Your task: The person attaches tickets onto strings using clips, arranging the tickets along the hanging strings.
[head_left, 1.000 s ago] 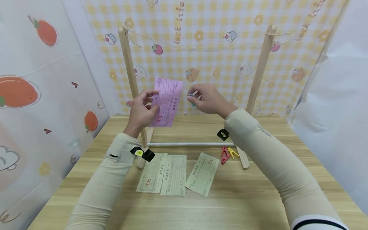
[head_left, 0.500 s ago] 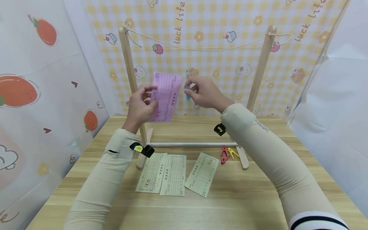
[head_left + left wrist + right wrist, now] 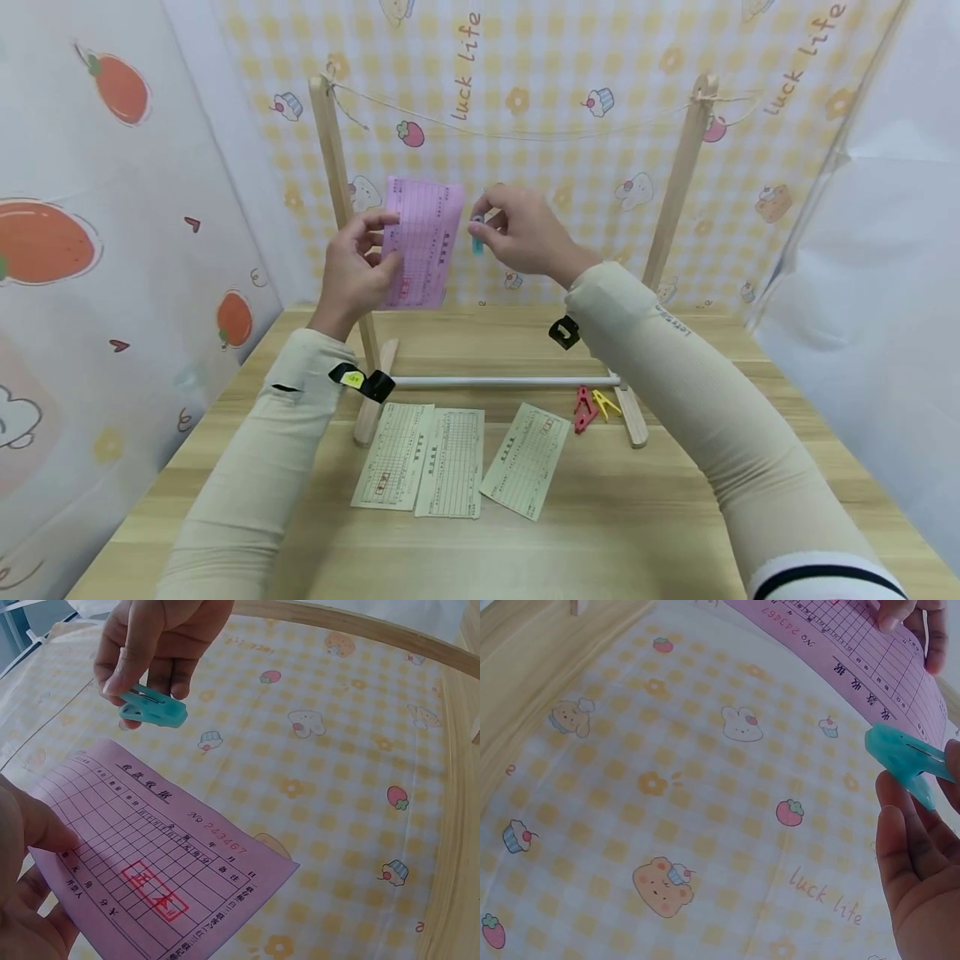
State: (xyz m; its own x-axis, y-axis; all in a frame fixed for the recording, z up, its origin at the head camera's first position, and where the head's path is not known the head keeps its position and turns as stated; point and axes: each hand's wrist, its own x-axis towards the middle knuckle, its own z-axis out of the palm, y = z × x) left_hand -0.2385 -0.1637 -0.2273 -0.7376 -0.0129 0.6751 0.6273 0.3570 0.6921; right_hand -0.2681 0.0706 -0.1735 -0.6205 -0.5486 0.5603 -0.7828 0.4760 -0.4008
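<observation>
My left hand (image 3: 357,271) pinches a pink receipt slip (image 3: 423,242) by its left edge, thumb in front, holding it up off the table. In the left wrist view the printed grid and a red stamp on the slip (image 3: 161,855) show. Just right of the slip, my right hand (image 3: 521,229) pinches a teal clothespin (image 3: 477,237) between thumb and fingers. The right wrist view has the clothespin (image 3: 904,754) close to the slip, apart from it in the left wrist view. Above both hands a thin string (image 3: 480,132) sags between two wooden posts.
Three pale green slips (image 3: 450,462) lie on the wooden table (image 3: 480,554). Red clothespins (image 3: 584,409) and a yellow one (image 3: 606,403) lie by the right foot of the frame. A white rod (image 3: 495,381) joins the left post (image 3: 333,158) and right post (image 3: 678,183) low down.
Both hands have risen and shifted a little to the left, carrying the pink slip and the teal clothespin. The green slips and the other clothespins stay where they lay.
</observation>
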